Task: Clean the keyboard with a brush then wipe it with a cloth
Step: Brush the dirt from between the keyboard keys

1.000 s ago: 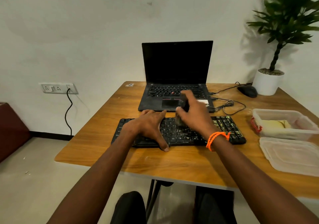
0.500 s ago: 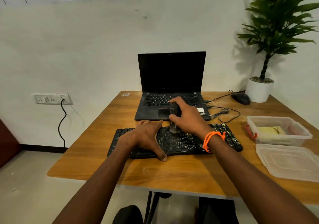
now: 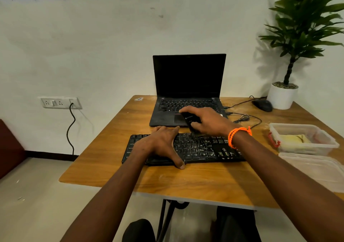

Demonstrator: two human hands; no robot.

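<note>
A black keyboard with dusty, whitish keys lies across the wooden table in front of me. My left hand rests flat on its left half, thumb stretched over the front edge. My right hand grips a black brush by its body. The bristles touch the top row of keys near the keyboard's middle. A yellow cloth lies inside a clear plastic box at the right.
An open black laptop stands just behind the keyboard. A mouse, loose cables and a potted plant sit at the back right. The box's clear lid lies near the right front edge.
My right hand has shifted the brush from the middle keys back toward the keyboard's far edge. My left hand has stayed in place. The head camera has tilted upward.
</note>
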